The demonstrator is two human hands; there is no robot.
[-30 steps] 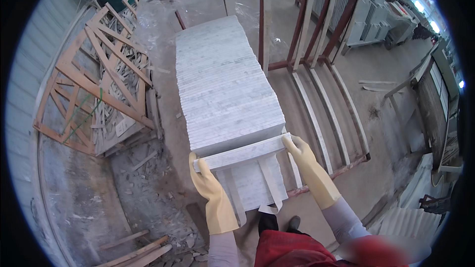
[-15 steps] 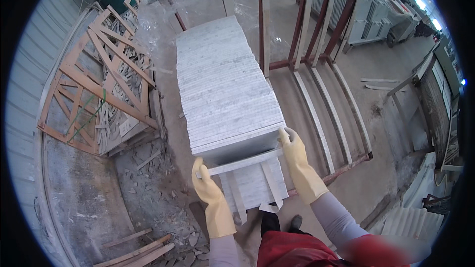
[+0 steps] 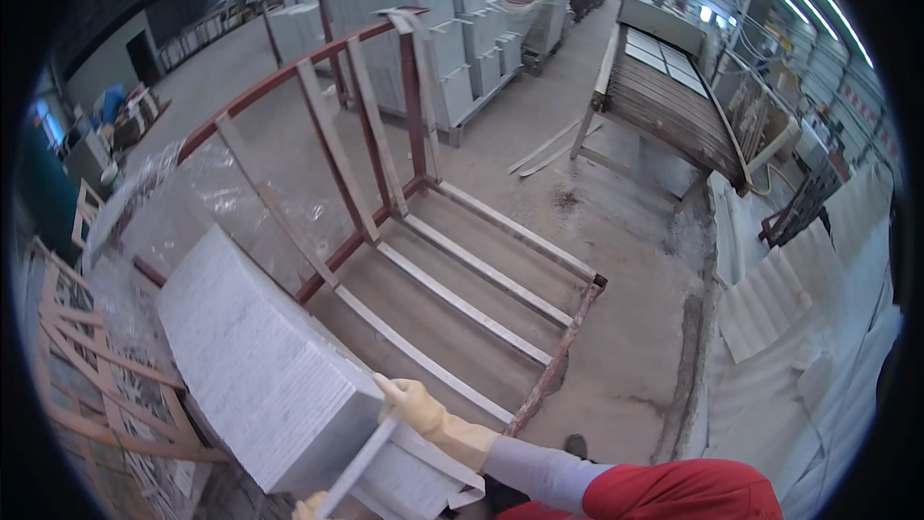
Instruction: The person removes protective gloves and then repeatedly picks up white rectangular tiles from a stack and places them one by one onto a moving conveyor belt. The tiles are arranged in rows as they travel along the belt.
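A long row of grey-white stone slabs (image 3: 255,356) stands on edge, packed face to face, at the lower left. In front of its near end a single stone slab (image 3: 360,464) is tilted apart from the row, its pale edge turned up toward me. My right hand (image 3: 423,414), in a cream rubber glove, is closed on that slab's right end. At the lower rim of the picture my left hand (image 3: 309,507), gloved alike, is at the slab's other end; most of it is cut off. More pale stone with light straps (image 3: 433,467) lies just below the held slab.
A red metal frame (image 3: 419,116) with pale slats rises beside the row, its base reaching right across the floor. Broken wooden crating (image 3: 106,366) lies at the left. Wrapped slab stacks (image 3: 404,0) and a slatted machine table (image 3: 664,87) stand farther off.
My view has swung right and up, so the slab row now sits lower left and more of the hall shows. Both hands stay at the ends of the same slab.
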